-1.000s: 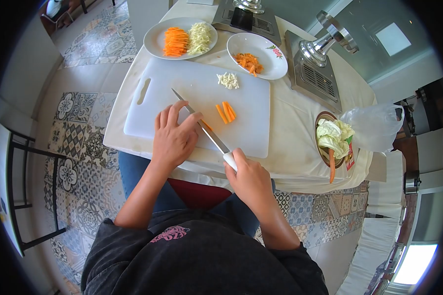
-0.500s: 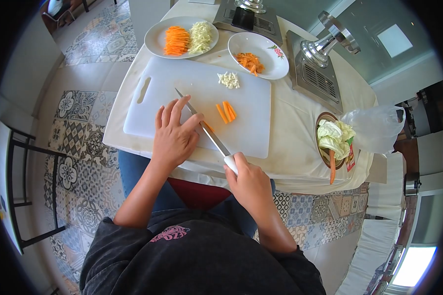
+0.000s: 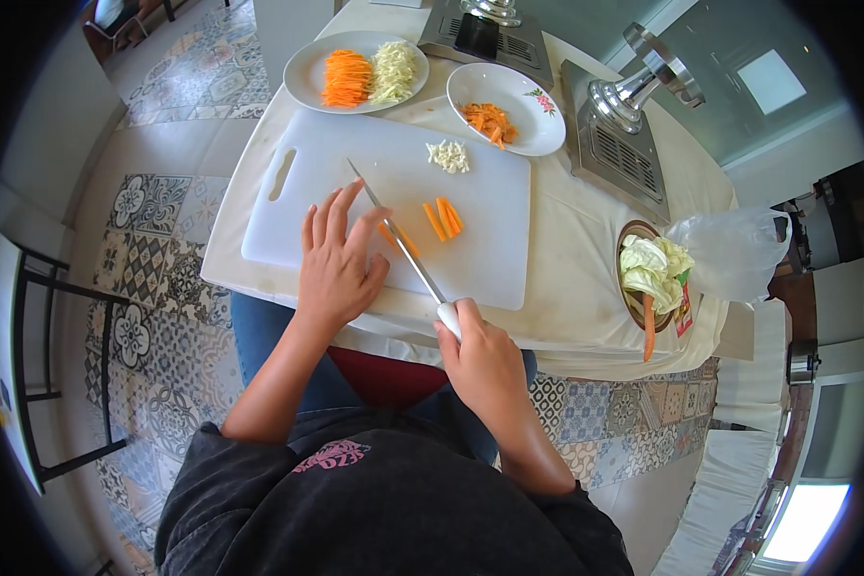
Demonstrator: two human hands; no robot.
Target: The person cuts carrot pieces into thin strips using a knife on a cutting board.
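My right hand (image 3: 483, 353) is closed round the white handle of a long knife (image 3: 412, 259), whose blade points up and left over the white cutting board (image 3: 326, 149). My left hand (image 3: 336, 254) is spread at the blade's left side, its fingertips at or near the blade. A carrot piece (image 3: 405, 237) lies partly under the blade. To the right of the knife are several carrot sticks (image 3: 443, 220). Small chopped white pieces (image 3: 448, 156) sit near the board's upper right.
Behind the board are a plate (image 3: 302, 87) of orange and pale green shreds and a flowered bowl (image 3: 548, 137) with carrot scraps. Metal stoves (image 3: 615, 158) stand farther back. At right, a basket holds cabbage (image 3: 652, 272) and a carrot (image 3: 649, 331), beside a plastic bag (image 3: 739, 245).
The knife has shifted slightly, and more of the carrot piece shows under it. My left thumb has moved away from the blade, and those fingers look straighter.
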